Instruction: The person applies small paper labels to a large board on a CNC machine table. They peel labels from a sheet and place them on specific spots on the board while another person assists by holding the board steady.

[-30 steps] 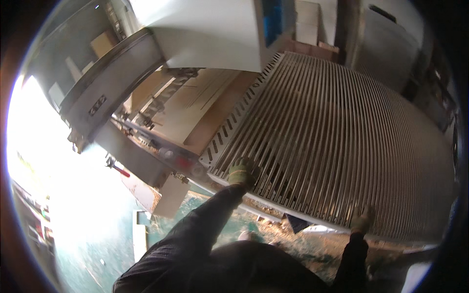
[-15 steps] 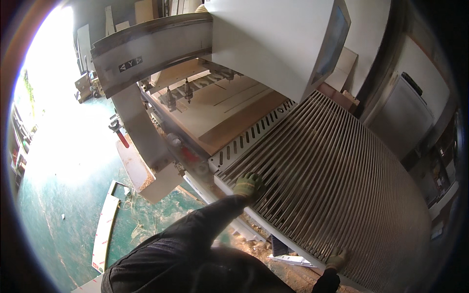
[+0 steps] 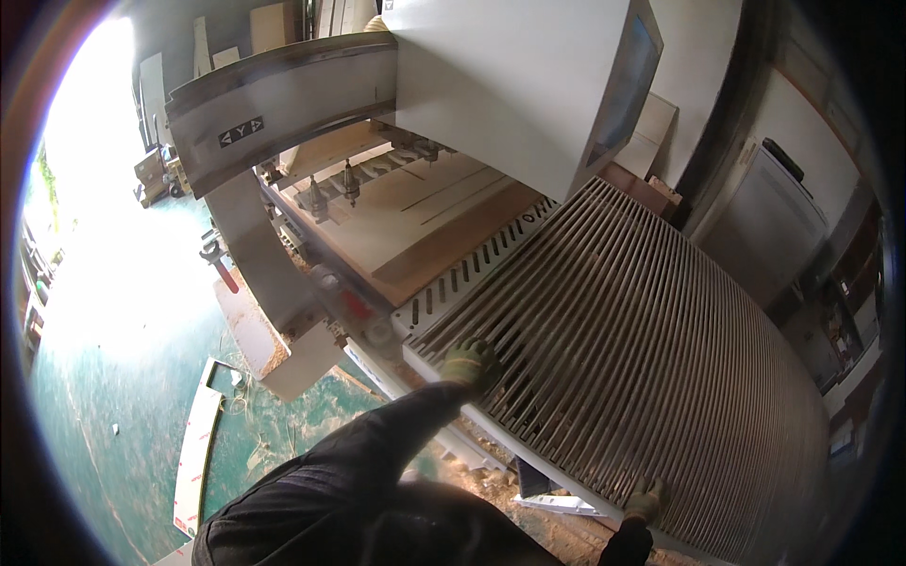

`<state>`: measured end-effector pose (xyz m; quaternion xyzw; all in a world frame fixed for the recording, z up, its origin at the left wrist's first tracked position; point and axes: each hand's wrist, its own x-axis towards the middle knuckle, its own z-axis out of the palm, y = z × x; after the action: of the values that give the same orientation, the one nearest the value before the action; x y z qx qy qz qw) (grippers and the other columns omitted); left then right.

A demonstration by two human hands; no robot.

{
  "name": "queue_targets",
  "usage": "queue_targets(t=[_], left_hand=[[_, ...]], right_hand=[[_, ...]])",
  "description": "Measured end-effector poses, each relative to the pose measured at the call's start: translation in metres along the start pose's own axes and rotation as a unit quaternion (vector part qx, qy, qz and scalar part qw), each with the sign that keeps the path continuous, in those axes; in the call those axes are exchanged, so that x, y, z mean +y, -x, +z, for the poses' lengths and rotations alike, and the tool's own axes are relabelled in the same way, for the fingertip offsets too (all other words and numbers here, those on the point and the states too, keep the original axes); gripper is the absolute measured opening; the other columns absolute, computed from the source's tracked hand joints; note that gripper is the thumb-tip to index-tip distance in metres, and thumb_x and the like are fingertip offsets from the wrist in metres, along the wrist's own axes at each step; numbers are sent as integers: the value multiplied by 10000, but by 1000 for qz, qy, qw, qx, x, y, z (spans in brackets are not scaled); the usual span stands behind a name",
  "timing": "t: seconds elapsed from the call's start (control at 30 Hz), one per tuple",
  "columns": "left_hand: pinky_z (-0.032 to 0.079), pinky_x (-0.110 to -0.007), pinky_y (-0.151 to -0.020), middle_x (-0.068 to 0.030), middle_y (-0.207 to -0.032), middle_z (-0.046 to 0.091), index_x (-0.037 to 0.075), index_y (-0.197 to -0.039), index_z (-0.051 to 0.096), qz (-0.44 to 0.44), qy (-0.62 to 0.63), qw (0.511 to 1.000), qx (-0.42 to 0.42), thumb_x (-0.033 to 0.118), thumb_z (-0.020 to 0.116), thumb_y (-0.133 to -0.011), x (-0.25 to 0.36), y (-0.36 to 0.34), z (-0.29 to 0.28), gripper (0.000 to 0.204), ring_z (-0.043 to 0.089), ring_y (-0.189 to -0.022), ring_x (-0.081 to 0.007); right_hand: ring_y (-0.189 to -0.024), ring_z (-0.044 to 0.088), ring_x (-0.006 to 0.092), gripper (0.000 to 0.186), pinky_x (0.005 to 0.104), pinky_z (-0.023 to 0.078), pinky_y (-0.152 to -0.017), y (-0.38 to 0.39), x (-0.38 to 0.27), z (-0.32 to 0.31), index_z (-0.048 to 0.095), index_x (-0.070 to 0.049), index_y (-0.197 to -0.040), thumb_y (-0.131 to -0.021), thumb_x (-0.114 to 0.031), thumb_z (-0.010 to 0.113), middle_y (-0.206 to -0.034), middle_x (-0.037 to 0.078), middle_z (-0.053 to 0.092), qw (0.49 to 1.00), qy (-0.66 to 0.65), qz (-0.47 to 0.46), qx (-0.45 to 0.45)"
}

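My left hand, in a dark olive glove, rests on the near left part of a large slatted metal panel, fingers apart and slightly bent over the slats. Lower right, my gloved right hand lies on the slats by the panel's near edge, its fingers also apart. The panel has a slotted pale side strip along its left side. It adjoins a machine with a tan board bed, spindle-like tool parts, a pale beam and a large white housing.
A red-handled clamp is on the machine's left. The green floor holds sawdust, scraps and a long pale strip. Boards and a cart-like object stand near the bright left opening. A grey panel is at the right.
The view has swung, showing more of the machine's bed, housing and left floor. Both hands remain on the slats; the right now appears lower and farther left in the picture.
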<state>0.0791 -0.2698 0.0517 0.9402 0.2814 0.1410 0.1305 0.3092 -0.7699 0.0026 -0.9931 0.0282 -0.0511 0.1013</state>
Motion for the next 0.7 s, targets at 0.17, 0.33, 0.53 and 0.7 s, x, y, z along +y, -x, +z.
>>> queue_targets(t=[0.17,0.33,0.53,0.7], left_hand=[[418,-477,-1113,-107,-1413,592,134,-1311,657,-29,-1,999,-14,457,551,-1005,4,0,0,458,490,-1379,-312],[422,-480,-1111,-111,-1424,587,140,-1328,644,-38,-2,999,-18,449,534,-1011,5,-2,-1,456,492,-1381,-316],[454,-486,-1075,-113,-1379,603,146,-1294,653,-13,-6,1000,-1,442,527,-1014,4,1,-3,426,516,-1349,-321],[474,-483,-1051,-111,-1320,624,147,-1255,667,-10,-12,1000,26,444,553,-998,5,2,-2,409,541,-1303,-326]], right_hand=[[-1267,622,431,561,511,501,-1029,11,-14,-25,533,-129,-1464,-1024,-472,592,-1363,259,648,997,-40,25,-53],[-1257,627,435,555,520,502,-1019,23,-33,-50,530,-129,-1468,-1023,-453,594,-1348,275,651,993,-56,49,-92],[-1097,686,445,558,523,531,-954,13,-21,-31,529,-129,-1475,-1036,-469,570,-1180,275,711,996,-34,42,-71],[-1152,648,426,576,536,519,-986,11,-14,-25,548,-115,-1452,-1030,-506,568,-1261,259,665,998,-31,21,-52]])
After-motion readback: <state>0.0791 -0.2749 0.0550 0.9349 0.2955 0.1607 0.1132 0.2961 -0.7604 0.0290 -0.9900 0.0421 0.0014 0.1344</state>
